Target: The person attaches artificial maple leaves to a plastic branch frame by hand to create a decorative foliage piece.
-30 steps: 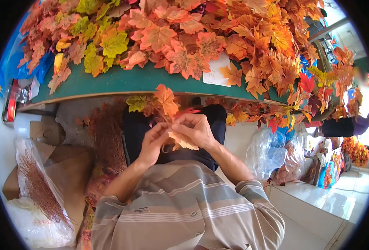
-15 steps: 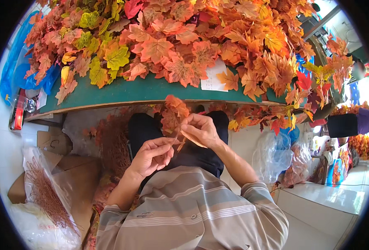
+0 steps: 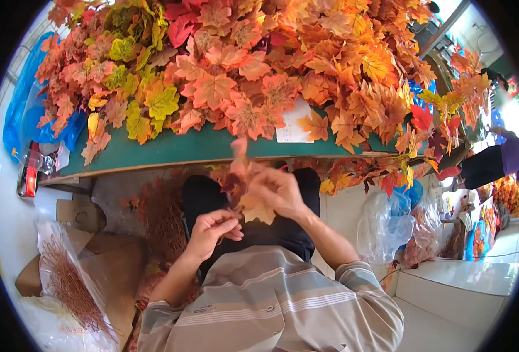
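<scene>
Over my lap, my right hand [image 3: 280, 192] is closed on a small spray of artificial maple leaves. A pale orange-yellow leaf [image 3: 257, 211] hangs below its fingers. A dark red leaf [image 3: 232, 185] and pinkish ones above it are smeared by motion. My left hand [image 3: 211, 232] is lower and to the left, thumb and forefinger pinched together close to the pale leaf. Whatever lies in that pinch is too small to make out. Beyond both hands, a big heap of artificial maple leaves [image 3: 215, 88] in orange, red and yellow-green covers the table.
The green table [image 3: 171, 149] has its front edge just past my hands. A paper sheet [image 3: 294, 124] lies there. Brown wire-like stems [image 3: 72, 281] in a plastic bag and cardboard [image 3: 113, 258] are at lower left. Clear bags [image 3: 385, 229] hang at right; a person [image 3: 494, 164] bends beyond.
My right hand has turned the leaf spray, so the pale leaf now hangs flat below it. My left hand has dropped slightly, away from the right. The view has shifted a little.
</scene>
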